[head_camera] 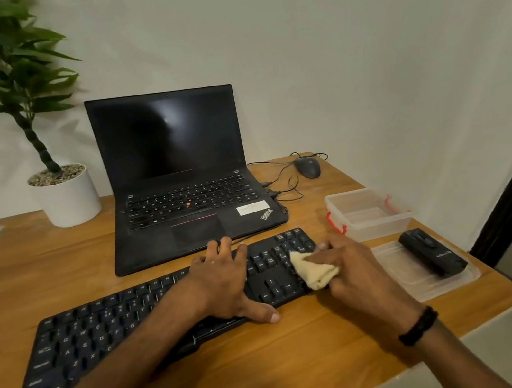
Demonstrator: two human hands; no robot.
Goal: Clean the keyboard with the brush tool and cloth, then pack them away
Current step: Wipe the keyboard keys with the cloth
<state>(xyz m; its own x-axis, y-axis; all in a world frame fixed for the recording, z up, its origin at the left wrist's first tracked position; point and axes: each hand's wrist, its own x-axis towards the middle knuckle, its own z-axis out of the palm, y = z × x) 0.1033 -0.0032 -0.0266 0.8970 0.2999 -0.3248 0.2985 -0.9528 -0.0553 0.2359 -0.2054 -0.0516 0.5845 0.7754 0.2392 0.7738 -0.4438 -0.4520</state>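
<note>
Nearest the bottom of the frame, on the grained wooden table (pixel 56 261), the left hand (pixel 225 283) lies flat with fingers spread on the long black keyboard (pixel 102 334), while the right hand (pixel 355 272) pinches a soft cream cloth (pixel 314 268) against the keys at its right end. Right of that hand, the black oblong brush tool (pixel 432 250) lies on a clear plastic lid (pixel 429 286), with the clear red-clipped box (pixel 369 212) just behind. Farther back stand an open black laptop (pixel 176 173), a dark mouse (pixel 308 167) and a white potted plant (pixel 65 198).

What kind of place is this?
Probably a home or office desk: an open laptop, a wired mouse and a potted plant stand on a wooden table against a plain wall.
</note>
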